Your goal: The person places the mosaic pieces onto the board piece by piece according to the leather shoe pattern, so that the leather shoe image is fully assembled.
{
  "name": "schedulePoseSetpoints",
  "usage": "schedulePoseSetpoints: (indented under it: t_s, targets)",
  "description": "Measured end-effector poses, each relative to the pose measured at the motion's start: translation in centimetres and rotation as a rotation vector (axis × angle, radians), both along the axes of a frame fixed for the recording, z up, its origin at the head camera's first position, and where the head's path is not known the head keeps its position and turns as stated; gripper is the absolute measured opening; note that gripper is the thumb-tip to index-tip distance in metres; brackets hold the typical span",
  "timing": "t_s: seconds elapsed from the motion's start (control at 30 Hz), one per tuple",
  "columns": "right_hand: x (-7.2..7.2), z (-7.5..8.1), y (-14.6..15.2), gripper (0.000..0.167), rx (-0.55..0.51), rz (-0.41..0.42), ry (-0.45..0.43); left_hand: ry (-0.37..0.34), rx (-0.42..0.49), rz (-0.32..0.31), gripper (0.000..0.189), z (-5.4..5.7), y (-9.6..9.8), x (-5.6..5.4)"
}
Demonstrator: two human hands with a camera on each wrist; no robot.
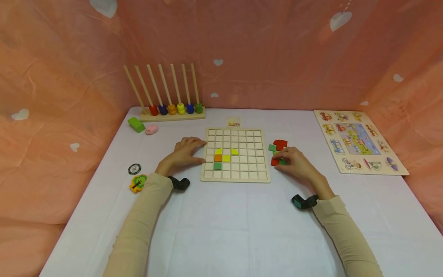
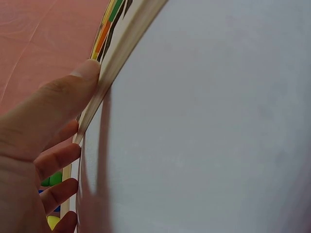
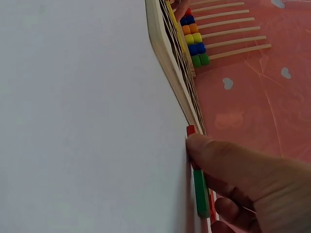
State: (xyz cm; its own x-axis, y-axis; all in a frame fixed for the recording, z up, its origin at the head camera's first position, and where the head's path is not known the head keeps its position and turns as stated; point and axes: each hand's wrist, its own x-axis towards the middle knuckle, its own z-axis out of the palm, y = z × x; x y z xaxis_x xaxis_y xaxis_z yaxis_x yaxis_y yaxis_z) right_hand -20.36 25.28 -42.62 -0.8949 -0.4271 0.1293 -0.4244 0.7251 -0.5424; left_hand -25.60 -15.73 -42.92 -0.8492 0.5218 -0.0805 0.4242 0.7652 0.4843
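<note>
A wooden grid board lies in the middle of the table. On its left part sit an orange square, a yellow square, a green square and two yellow curved pieces. My left hand touches the board's left edge with thumb and fingertips, fingers spread. To the right of the board is a small group of red and green tiles. Over them, my right hand pinches a red tile, beside a green tile. Its fingers partly hide the other tiles.
Behind the board lies a small pattern card. A peg rack with coloured beads stands at the back left, near a green block and a pink pig figure. A round chip, a tree piece and a picture puzzle flank the hands.
</note>
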Motion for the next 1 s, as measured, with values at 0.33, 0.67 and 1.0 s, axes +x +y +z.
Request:
schedulePoseSetpoints:
  t_s: [0.33,0.67,1.0]
  targets:
    - [-0.1,-0.1,0.1,0.026,-0.014,0.025,0.01,0.01,-0.003,-0.004,0.072,0.0,0.0,0.0]
    - [-0.8,0.1,-1.5,0.026,-0.107,0.04,0.13,0.009,-0.011,0.004,0.072,0.1,0.0,0.1]
    - [-1.1,0.4,-6.5,0.019,-0.209,0.096,0.134,0.007,-0.009,0.0,0.072,0.0,0.1,0.0]
